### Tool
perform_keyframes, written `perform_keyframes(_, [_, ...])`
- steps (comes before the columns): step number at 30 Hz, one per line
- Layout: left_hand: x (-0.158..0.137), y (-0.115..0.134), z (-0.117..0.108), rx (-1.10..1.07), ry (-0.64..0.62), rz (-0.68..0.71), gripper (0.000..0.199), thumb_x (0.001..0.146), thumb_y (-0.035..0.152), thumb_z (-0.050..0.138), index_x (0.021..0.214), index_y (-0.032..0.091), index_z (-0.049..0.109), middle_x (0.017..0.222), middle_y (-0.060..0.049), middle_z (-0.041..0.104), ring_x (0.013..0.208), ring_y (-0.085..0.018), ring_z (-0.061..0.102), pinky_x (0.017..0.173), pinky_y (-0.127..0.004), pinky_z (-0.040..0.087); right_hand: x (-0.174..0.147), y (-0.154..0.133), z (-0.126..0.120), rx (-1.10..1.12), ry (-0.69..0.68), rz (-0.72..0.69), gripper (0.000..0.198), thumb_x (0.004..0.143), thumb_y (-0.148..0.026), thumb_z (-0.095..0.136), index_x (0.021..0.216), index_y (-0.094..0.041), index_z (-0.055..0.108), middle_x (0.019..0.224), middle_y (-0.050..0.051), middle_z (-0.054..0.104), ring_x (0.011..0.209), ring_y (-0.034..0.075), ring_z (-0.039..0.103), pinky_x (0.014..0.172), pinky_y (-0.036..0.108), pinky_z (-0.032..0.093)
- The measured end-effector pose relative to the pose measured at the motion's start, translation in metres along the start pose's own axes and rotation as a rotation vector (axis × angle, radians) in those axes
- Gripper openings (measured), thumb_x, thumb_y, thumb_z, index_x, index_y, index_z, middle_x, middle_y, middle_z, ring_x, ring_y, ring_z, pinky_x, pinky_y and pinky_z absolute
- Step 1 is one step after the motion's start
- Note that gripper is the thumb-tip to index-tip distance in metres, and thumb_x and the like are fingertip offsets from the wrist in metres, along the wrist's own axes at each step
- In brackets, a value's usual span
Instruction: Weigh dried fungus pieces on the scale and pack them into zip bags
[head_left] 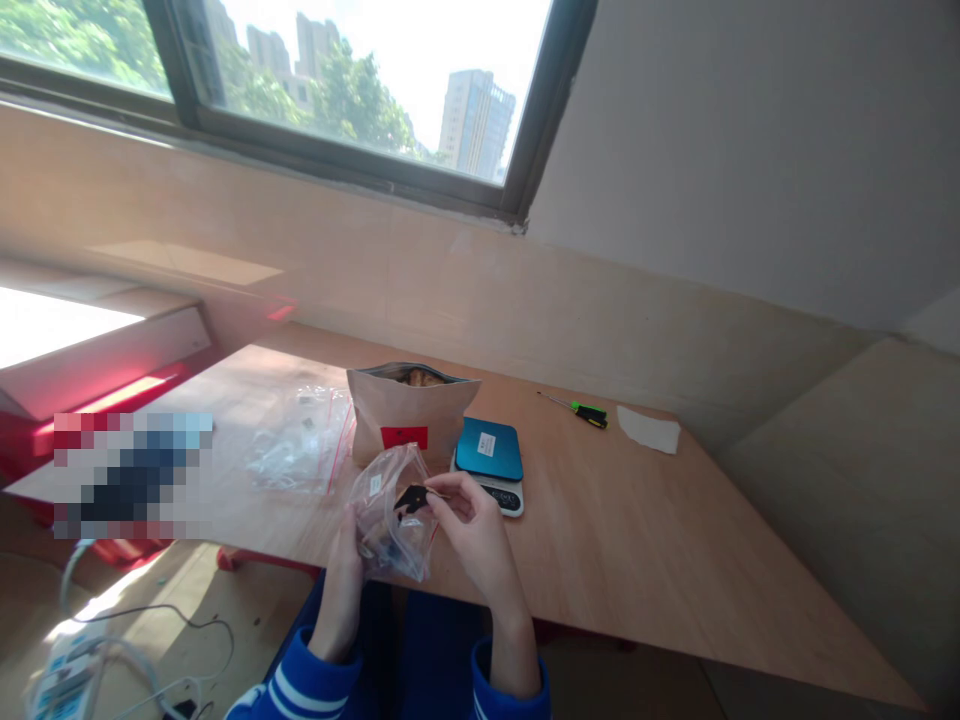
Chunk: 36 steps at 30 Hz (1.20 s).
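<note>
My left hand (349, 555) is closed around the side of a clear zip bag (386, 540) with a small white label, near the table's front edge. At the bag's opening, my right hand (466, 508) pinches a small dark, flat, irregular piece (412, 499); its exact kind is unclear. Just behind stands an open paper pouch (367, 410) with a red label and brownish contents showing at its top. To the right of the pouch sits a small digital scale (491, 450) with a blue platform, close beyond my right hand.
Several clear zip bags (300, 450) lie left of the pouch. A green-and-black screwdriver (589, 412) and a torn white paper (649, 430) rest at the back right of the table (637, 540). Cables and a power strip (71, 675) are on the floor at left.
</note>
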<state>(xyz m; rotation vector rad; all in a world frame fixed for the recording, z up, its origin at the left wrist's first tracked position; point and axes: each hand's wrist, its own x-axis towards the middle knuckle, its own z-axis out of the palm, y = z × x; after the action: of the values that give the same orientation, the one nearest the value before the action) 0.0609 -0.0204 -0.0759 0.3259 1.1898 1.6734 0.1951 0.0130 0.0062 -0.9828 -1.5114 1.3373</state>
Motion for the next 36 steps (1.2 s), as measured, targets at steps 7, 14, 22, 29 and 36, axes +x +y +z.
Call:
perform_keyframes(7, [0.003,-0.005,-0.008,0.003,-0.037,0.016,0.076,0.070,0.075,0.057,0.112,0.012,0.070,0.097,-0.014,0.076,0.105,-0.035,0.067,0.093,-0.045,0.052,0.003,0.000,-0.001,0.103,0.191,-0.082,0.021,0.081,-0.038,0.067,0.092,-0.020,0.066,0.091,0.005,0.071,0.082,0.019,0.070,0.077,0.034,0.060])
perform_keyframes(14, [0.006,-0.009,-0.017,0.070,-0.016,0.059,0.075,0.071,0.076,0.055,0.109,0.013,0.070,0.105,-0.014,0.074,0.105,-0.032,0.067,0.091,-0.042,0.053,0.048,-0.054,0.013,0.126,0.331,-0.395,0.023,0.087,-0.034,0.061,0.106,-0.022,0.063,0.096,0.004,0.069,0.071,0.014,0.069,0.072,0.032,0.061])
perform_keyframes(22, [-0.008,0.008,-0.010,0.104,0.032,0.115,0.070,0.074,0.075,0.053,0.105,0.016,0.072,0.108,-0.012,0.074,0.106,-0.031,0.067,0.088,-0.038,0.054,0.112,-0.068,0.035,-0.243,0.164,-0.618,0.019,0.093,-0.025,0.052,0.104,-0.025,0.067,0.105,0.002,0.073,0.090,0.015,0.070,0.083,0.028,0.057])
perform_keyframes(29, [-0.012,0.015,-0.010,0.095,0.047,0.097,0.072,0.071,0.076,0.056,0.103,0.013,0.071,0.102,-0.013,0.075,0.096,-0.030,0.069,0.078,-0.036,0.056,0.106,-0.060,0.025,-0.509,-0.021,-0.700,0.021,0.095,-0.019,0.049,0.106,-0.024,0.066,0.105,0.003,0.072,0.097,0.016,0.067,0.088,0.028,0.051])
perform_keyframes(36, [-0.008,0.011,-0.008,0.091,0.064,0.093,0.071,0.069,0.075,0.058,0.098,0.012,0.073,0.092,-0.013,0.076,0.084,-0.028,0.070,0.069,-0.035,0.057,0.105,-0.062,0.015,-0.704,0.002,-0.746,0.022,0.097,-0.022,0.050,0.112,-0.022,0.066,0.097,0.004,0.071,0.098,0.019,0.061,0.093,0.033,0.047])
